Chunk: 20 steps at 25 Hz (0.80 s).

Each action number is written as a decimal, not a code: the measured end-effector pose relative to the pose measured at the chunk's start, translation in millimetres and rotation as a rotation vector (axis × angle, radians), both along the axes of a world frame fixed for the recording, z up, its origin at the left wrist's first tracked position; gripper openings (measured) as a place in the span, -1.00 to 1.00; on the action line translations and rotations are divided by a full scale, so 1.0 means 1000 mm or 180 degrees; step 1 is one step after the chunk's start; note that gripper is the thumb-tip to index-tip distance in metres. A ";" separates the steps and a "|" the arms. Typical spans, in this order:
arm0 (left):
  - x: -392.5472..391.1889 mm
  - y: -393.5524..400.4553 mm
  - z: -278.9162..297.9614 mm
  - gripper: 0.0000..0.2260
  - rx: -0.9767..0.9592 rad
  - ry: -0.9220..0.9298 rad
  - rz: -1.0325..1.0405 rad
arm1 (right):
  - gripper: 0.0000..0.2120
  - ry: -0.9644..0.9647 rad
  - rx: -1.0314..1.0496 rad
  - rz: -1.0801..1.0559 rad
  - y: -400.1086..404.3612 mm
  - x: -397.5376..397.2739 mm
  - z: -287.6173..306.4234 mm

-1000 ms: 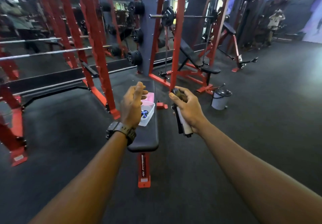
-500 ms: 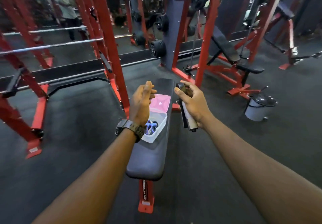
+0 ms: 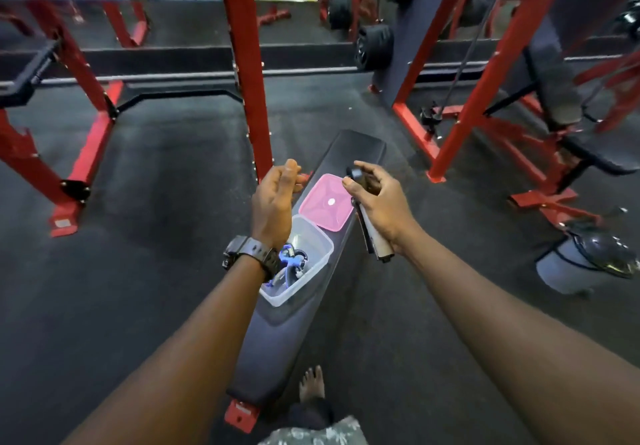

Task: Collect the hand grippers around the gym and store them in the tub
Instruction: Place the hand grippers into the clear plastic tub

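My right hand (image 3: 379, 204) grips a black and tan hand gripper (image 3: 372, 236), its handles pointing down, held above the right edge of the bench. A clear plastic tub (image 3: 317, 254) sits on the flat black bench (image 3: 273, 351) and holds blue hand grippers (image 3: 289, 261). Its pink lid (image 3: 325, 204) lies on the bench just beyond it. My left hand (image 3: 275, 202) hovers empty over the tub's left side, fingers loosely extended; the wrist partly hides the tub.
A red rack upright (image 3: 247, 70) stands just left of the bench's far end. More red frames (image 3: 485, 74) and an incline bench stand at the right. A grey pedal bin (image 3: 585, 261) sits on the floor at the right. My bare foot (image 3: 311, 384) is beside the bench.
I have stepped closer to the bench and the view tilted down. Both hands now hover over the tub and lid; the right hand still grips the hand gripper.
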<state>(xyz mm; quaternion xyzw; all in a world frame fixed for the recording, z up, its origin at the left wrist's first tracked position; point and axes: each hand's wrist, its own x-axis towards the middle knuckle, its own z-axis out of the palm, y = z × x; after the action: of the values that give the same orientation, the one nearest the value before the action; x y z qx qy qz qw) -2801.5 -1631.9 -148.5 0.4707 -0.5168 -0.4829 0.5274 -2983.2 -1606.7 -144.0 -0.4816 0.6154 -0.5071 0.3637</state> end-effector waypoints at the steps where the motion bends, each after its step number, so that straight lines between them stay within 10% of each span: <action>1: -0.006 -0.016 -0.010 -0.47 0.0069 -0.0042 0.0064 | -0.62 -0.0071 0.0127 0.0056 -0.019 -0.005 -0.007; 20: -0.131 -0.231 -0.209 -0.50 0.1462 0.0100 0.1345 | -0.56 0.0542 0.1293 0.1375 -0.300 -0.079 -0.260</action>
<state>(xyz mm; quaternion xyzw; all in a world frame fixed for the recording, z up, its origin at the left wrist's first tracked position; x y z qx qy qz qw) -2932.1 -1863.2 -357.3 0.6670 -0.2766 -0.4740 0.5038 -3061.8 -1906.4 -404.4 -0.5595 0.6158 -0.2424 0.4990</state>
